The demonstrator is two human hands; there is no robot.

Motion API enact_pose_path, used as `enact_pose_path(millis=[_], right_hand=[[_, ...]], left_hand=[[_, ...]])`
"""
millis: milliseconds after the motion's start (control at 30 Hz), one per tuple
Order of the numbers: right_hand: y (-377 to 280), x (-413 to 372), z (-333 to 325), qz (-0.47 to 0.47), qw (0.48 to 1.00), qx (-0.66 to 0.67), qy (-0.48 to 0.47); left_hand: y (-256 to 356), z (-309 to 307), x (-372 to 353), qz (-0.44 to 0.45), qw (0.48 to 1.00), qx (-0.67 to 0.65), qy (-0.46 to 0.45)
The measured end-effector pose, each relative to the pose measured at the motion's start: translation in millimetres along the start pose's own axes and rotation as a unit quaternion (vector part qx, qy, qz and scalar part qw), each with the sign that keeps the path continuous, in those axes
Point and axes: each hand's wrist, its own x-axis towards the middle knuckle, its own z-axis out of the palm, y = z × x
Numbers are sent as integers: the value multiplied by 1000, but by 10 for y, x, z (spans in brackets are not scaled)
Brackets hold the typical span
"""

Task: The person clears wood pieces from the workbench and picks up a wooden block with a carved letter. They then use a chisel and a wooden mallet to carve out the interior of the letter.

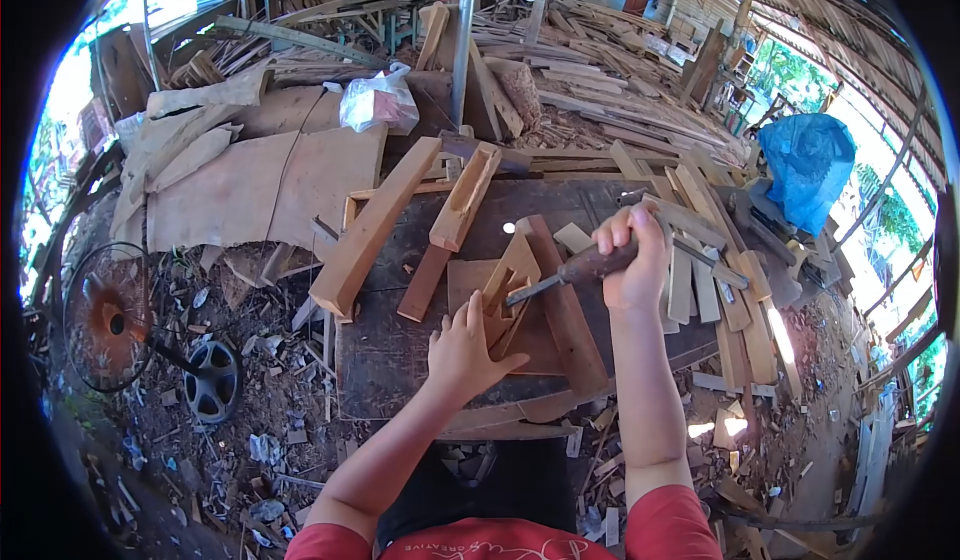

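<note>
Wooden block [515, 266] on the worktop [395, 385], beside a plank [572, 310]. Left hand [465, 352], fingers spread, rests against the block; right hand [640, 260] grips the chisel [598, 262] by its handle, blade tip at the block. Sound practice: brace firmly, fingertips clear of the blade's line.

Red short-sleeved shirt [450, 537], pale lettering [545, 548], black legwear [535, 480]

I look through one wide, curved, head-worn view, facing forward and down. It sits close above the red shirt [655, 520] at the bottom edge, takes in the left hand [465, 352], right hand [637, 260] and workbench [385, 365] near its middle, and reaches the lumber pile [600, 85] well beyond.
</note>
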Motion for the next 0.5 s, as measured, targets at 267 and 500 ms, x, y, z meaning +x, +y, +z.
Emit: enact_pose_path(millis=[267,500], right_hand=[[54,17,-515,6,995,41,89],[45,-71,-583,-24,991,52,123]], left_hand=[[-77,178,38,48,990,2,130],[-75,184,32,48,988,-13,145]])
